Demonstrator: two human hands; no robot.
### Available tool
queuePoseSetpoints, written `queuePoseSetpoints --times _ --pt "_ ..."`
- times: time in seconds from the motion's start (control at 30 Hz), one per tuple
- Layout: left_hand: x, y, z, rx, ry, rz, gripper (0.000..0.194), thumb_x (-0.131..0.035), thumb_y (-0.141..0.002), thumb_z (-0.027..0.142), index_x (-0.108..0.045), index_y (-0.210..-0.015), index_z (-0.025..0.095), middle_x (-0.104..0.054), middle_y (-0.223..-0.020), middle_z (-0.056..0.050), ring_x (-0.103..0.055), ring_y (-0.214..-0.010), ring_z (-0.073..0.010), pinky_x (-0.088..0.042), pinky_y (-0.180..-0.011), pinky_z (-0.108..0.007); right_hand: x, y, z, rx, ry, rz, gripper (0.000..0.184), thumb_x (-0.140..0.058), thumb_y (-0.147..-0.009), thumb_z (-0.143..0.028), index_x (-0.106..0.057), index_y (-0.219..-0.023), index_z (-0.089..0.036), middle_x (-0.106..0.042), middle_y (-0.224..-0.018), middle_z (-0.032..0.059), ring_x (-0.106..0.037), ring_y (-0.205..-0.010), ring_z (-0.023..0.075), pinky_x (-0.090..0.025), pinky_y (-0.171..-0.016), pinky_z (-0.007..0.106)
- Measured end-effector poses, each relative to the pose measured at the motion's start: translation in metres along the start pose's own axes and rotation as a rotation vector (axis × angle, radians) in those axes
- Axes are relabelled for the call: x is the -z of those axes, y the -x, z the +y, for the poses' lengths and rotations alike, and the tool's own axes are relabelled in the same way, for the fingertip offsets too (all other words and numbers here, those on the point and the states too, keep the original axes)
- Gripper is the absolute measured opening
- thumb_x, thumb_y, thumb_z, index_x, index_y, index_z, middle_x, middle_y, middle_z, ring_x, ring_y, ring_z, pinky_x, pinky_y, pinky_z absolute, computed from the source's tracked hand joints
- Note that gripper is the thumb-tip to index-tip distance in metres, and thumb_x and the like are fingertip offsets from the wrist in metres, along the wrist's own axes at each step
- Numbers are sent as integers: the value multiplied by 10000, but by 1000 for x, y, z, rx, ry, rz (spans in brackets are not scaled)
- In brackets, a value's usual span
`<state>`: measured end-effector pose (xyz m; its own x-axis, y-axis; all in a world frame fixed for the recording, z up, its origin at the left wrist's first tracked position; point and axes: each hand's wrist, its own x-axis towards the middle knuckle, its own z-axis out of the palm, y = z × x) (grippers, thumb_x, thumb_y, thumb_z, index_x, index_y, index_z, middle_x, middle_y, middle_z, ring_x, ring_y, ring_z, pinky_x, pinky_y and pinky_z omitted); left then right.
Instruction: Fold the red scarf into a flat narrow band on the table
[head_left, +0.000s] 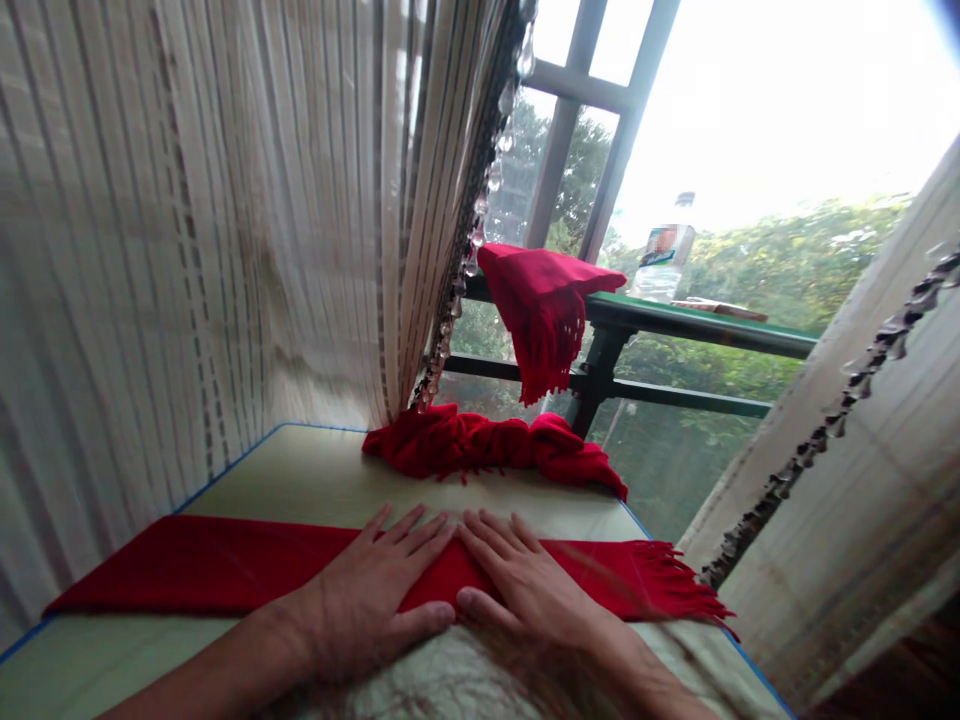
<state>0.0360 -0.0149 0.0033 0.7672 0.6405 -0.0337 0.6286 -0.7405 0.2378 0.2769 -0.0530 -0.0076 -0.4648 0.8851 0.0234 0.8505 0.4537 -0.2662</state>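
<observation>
A long red fringed scarf (210, 565) lies flat across a pale green mat (315, 475). My left hand (375, 590) and my right hand (525, 585) both press flat on its middle, fingers spread and fingertips nearly touching. A second red scarf (487, 445) lies bunched at the mat's far edge. A third, folded red scarf (544, 300) hangs over the green window rail (697, 325).
A striped sheer curtain (225, 230) with a beaded edge hangs at the left and behind the mat. Another curtain (862, 480) hangs at the right. A plastic water bottle (664, 260) stands on the rail. Trees show through the window.
</observation>
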Motion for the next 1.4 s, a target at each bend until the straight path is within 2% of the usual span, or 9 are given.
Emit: queuePoseSetpoints --times 0.17,0.33,0.47,0.73,0.83,0.97,1.17,1.33,1.4 --pt "0 -1 1 14 -8 -17 835 -399 -1005 737 -245 -1656 237 -208 -1709 -69 -175 -1587 -354 -142 -1288 -616 -2 -1 -4 29 1 54 810 -385 -1041 -615 -209 -1652 -114 -123 -1723 134 -83 -1604 299 -80 -1282 614" --pt "-3 -3 -1 -4 -3 37 849 -399 -985 770 -332 -1632 225 -306 -1682 -102 -250 -1567 -371 -178 -1274 -635 -3 -3 -9 56 1 -17 858 -416 -1020 -653 -219 -1650 -104 -183 -1710 156 -144 -1595 318 -122 -1280 608" --pt "-5 -4 -3 -24 3 56 827 -409 -990 758 -315 -1638 253 -309 -1687 -88 -252 -1568 -361 -190 -1276 -613 -5 -2 -8 54 7 68 861 -402 -1025 -650 -190 -1655 -101 -131 -1718 156 -99 -1602 306 -90 -1283 602" --pt "-3 -3 -2 21 2 -1 861 -375 -997 763 -266 -1654 218 -223 -1708 -98 -183 -1587 -354 -122 -1283 -626 -17 -4 1 60 -43 62 859 -362 -1025 -691 -263 -1639 -99 -266 -1693 168 -214 -1585 319 -113 -1289 585" --pt "-2 -5 -2 33 13 41 808 -381 -1020 717 -263 -1655 233 -210 -1713 -80 -161 -1593 -339 -117 -1288 -617 -16 -5 0 63 -62 46 834 -359 -1035 -670 -287 -1631 -91 -268 -1691 179 -216 -1583 331 -122 -1282 608" --pt "-2 -9 0 60 2 -1 656 -324 -1083 574 -274 -1652 251 -225 -1708 -45 -168 -1593 -317 -111 -1294 -599 -17 -6 2 79 -81 53 760 -423 -1041 -599 -294 -1639 -148 -272 -1693 165 -220 -1581 339 -142 -1271 637" --pt "-8 -9 -3 21 -24 69 813 -388 -997 756 -265 -1650 287 -279 -1697 -67 -212 -1580 -359 -131 -1280 -627 -17 -4 2 84 -95 80 733 -481 -1033 -554 -321 -1631 -161 -298 -1689 160 -236 -1578 343 -151 -1271 636" --pt "-12 -10 -8 -1 -65 176 798 -402 -1000 745 -256 -1653 309 -265 -1708 -58 -196 -1586 -358 -114 -1283 -618 -13 1 -4 68 -126 93 737 -427 -1044 -600 -335 -1625 -156 -285 -1693 153 -227 -1583 330 -137 -1278 626" --pt "-10 -10 -7 12 -53 153 806 -392 -1000 748 -271 -1650 288 -271 -1706 -64 -195 -1585 -362 -112 -1282 -625 -14 0 -4 70 -120 89 725 -443 -1044 -575 -328 -1628 -161 -285 -1694 152 -228 -1583 329 -141 -1278 622"
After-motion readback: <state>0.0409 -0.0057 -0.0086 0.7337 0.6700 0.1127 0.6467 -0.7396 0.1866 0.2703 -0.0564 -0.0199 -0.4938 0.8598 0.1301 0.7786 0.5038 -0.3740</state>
